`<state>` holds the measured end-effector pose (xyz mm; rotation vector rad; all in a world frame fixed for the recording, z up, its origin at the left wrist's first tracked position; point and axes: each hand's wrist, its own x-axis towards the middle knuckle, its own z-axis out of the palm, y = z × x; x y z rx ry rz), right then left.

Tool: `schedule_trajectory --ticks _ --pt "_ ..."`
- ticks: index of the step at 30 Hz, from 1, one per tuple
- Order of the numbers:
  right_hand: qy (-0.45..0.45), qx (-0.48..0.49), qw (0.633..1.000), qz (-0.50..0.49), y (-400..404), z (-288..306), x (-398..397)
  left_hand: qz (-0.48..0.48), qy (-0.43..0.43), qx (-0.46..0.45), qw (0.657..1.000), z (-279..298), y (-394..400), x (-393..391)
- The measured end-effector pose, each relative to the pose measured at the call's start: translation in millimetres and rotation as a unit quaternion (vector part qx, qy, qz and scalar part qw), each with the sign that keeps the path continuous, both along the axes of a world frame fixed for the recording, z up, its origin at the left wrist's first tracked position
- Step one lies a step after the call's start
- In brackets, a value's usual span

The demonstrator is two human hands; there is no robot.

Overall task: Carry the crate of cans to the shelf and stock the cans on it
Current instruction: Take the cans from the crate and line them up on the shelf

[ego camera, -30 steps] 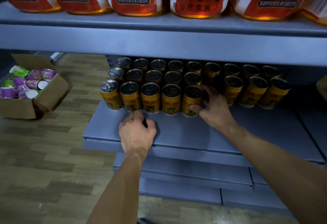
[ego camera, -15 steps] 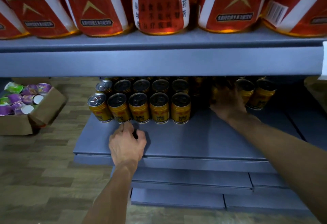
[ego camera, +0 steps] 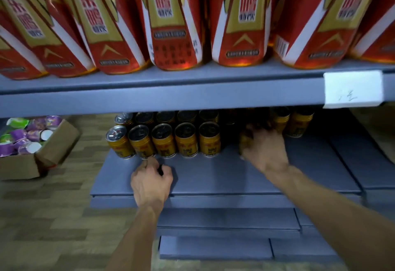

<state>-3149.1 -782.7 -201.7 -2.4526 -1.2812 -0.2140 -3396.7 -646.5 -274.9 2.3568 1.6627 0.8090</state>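
We are looking down at a matte grey-blue metal shelf with a flat, smooth deck and a folded front lip, where short cylindrical gold cans are standing upright in tight rows, their ribbed yellow walls carrying red printing too small for us to read and their dark round tops showing pull tabs. The leftmost front can is catching light on its silvery lid. Our left hand is resting on the shelf deck with fingers curled under and holding nothing, the thumb tip touching the base of the second front can. Our right hand is reaching into the gap right of the front row, fingers wrapping what seems to be one blurred gold can; we cannot tell how firmly. More cans are standing just beyond it in shadow. Above, an upper shelf is bearing large glossy red, white and gold packs with Chinese characters we cannot make out, and a white price tag with a faint handwritten mark is clipping onto its edge. At left, on wood-grain flooring, a brown cardboard box is holding purple and green foil-lidded cups.
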Motion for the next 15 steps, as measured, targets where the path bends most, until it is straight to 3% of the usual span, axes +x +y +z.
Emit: schedule_trajectory --ticks 4,9,13,15 --pt "0.089 -0.004 0.996 0.006 -11 16 -39 -0.019 -0.028 -0.058 0.998 15 -5 9" --pt "0.128 -0.046 0.988 0.068 -2 31 -119 -0.099 -0.018 -0.099 0.99 40 -4 -12" --pt "0.131 -0.03 0.987 0.083 39 32 -180 -0.26 0.034 -0.08 0.962 65 8 -42" --pt "0.137 -0.033 0.986 0.088 64 33 -205 -0.301 0.056 -0.119 0.944 70 15 -63"
